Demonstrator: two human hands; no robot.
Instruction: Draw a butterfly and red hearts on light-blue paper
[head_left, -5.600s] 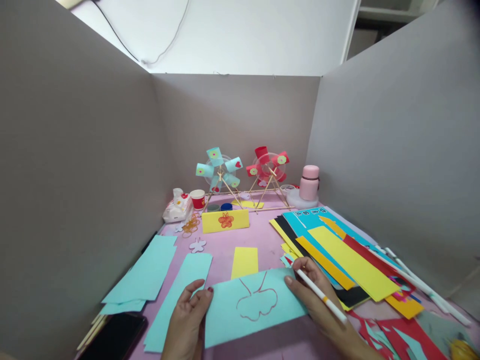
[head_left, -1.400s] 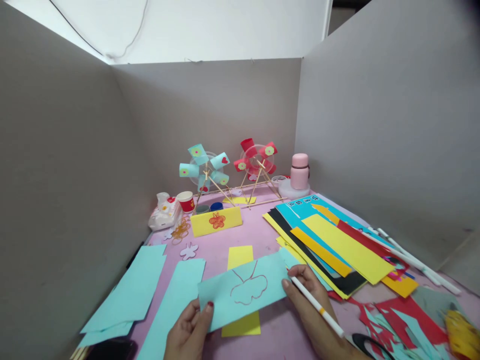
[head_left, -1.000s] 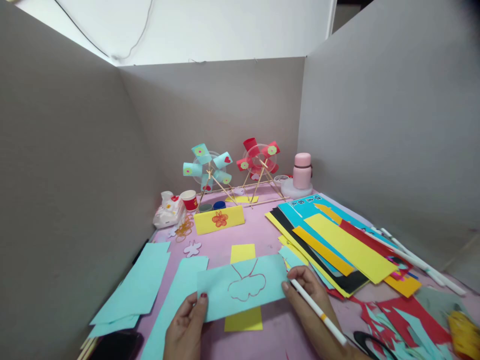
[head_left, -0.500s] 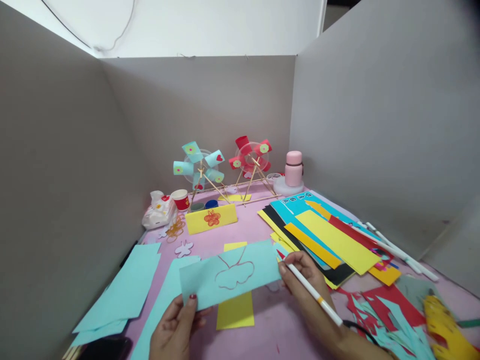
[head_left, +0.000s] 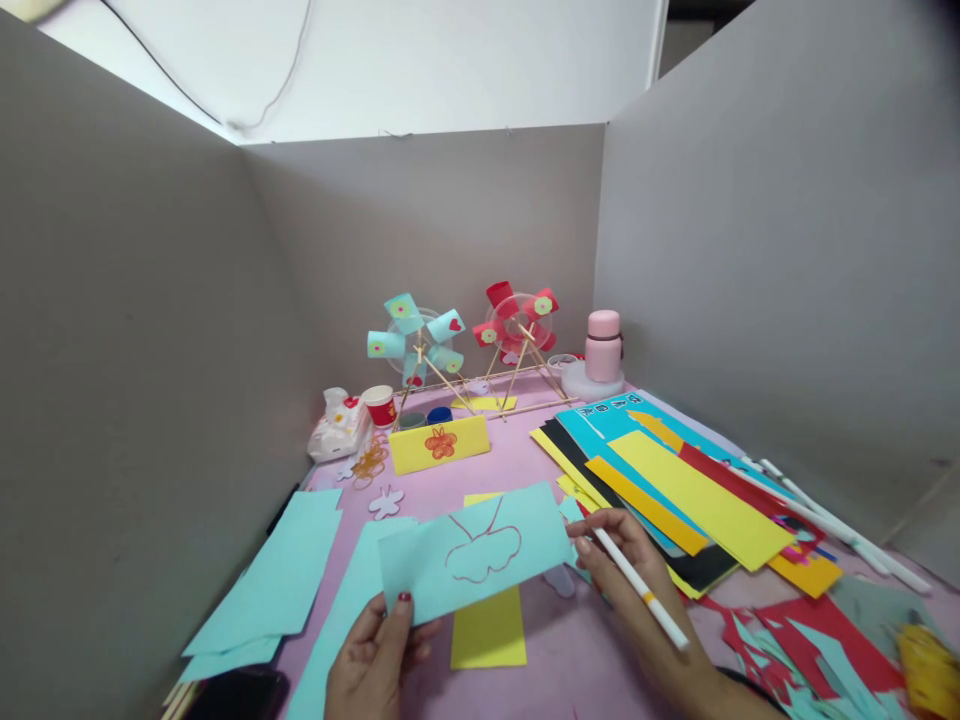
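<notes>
My left hand (head_left: 375, 655) pinches the lower left corner of a light-blue paper strip (head_left: 416, 565), thumb on top. A cloud-like outline with two lines rising from it is drawn on the strip in dark red. At the strip's right end is my right hand (head_left: 637, 575), fingers closed around a white marker pen (head_left: 646, 595). The pen's tip is mostly hidden at the fingers, and whether these touch the paper I cannot tell. Under the strip lies a yellow paper piece (head_left: 491, 635). Beyond stands a folded yellow card (head_left: 409, 455) with an orange-red butterfly drawing.
Light-blue sheets (head_left: 274, 570) lie at left, above a dark phone (head_left: 240, 695). Coloured papers (head_left: 697, 490) are piled at right, with paper scraps (head_left: 821, 650) nearer. Two paper-and-stick wheels (head_left: 420, 340), a paper cup (head_left: 380, 407) and a pink bottle (head_left: 604, 345) stand at the back.
The whole view has shifted, so things sit further right and slightly lower. The marker's red tip, plain before beside the strip's edge, is now mostly hidden at my right fingers.
</notes>
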